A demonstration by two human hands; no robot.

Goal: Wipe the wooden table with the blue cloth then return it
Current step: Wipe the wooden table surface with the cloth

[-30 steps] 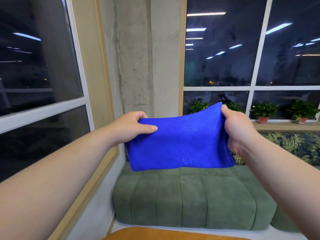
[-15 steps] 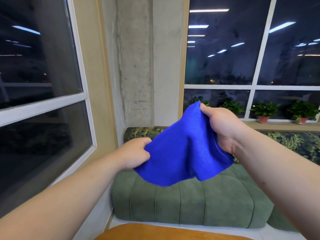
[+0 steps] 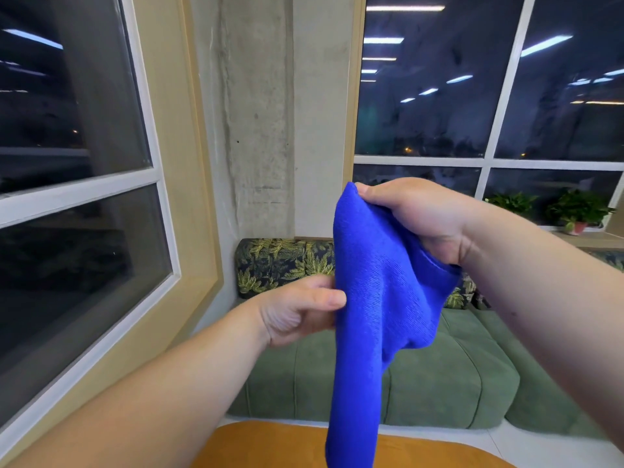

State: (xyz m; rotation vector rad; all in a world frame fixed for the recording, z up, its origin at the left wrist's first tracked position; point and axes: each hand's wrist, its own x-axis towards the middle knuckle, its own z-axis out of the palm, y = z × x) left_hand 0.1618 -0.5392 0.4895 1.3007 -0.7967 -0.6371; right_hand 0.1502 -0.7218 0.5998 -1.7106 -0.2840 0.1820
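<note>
Dark windows and a concrete pillar fill the upper frame, and in front of them you hold the blue cloth up in the air at centre. Your right hand, upper right of centre, curls its fingers round the cloth's top, so the fabric hangs long and narrow from that grip. Your left hand, lower and left of centre, pinches the hanging left edge between thumb and fingers, likely to gather the cloth into a pad for wiping. Its lower end drops past the bottom edge, across the wooden table, an orange-brown strip at bottom centre; whether they touch is not visible. Behind stand a green sofa with leaf-print cushions, and potted plants on the sill at right
</note>
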